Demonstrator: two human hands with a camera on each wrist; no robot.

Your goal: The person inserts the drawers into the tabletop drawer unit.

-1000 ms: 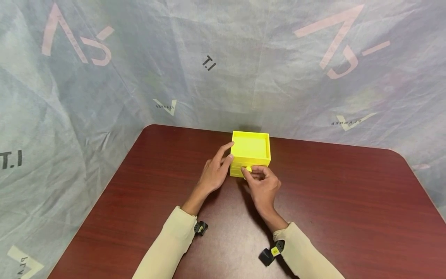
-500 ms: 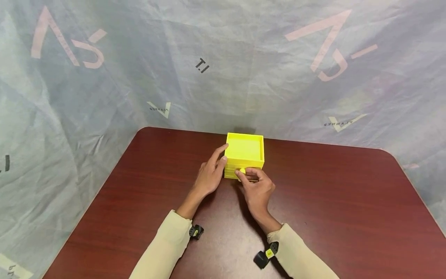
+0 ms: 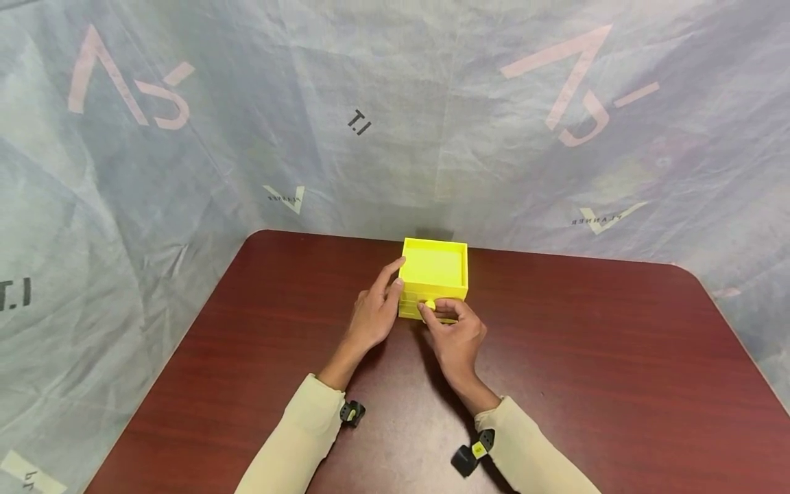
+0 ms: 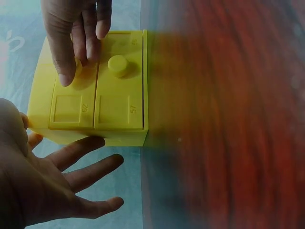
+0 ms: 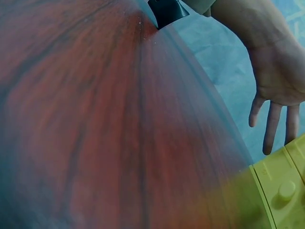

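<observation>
A small yellow drawer box point(image 3: 434, 267) with a shallow recessed top stands near the table's far edge. Its front carries two drawers with round knobs, plain in the left wrist view. My right hand point(image 3: 458, 336) pinches the upper drawer knob point(image 3: 430, 304) between thumb and fingers. That drawer's face point(image 4: 71, 107) looks level with the lower one. The lower drawer knob point(image 4: 117, 66) is untouched. My left hand point(image 3: 373, 312) rests against the box's left side, fingers extended and spread. In the right wrist view, the left hand point(image 5: 279, 71) shows beside the box, while the right hand is out of sight.
The dark red wooden table point(image 3: 586, 357) spreads out around the box. A grey printed sheet point(image 3: 395, 158) hangs close behind the table's far edge and along its left side. Black wrist cameras point(image 3: 464, 461) are strapped at both cream sleeves.
The head view has shifted slightly, so everything appears a little farther left and lower. Both hands keep their places on the box, and the drawers show no visible movement.
</observation>
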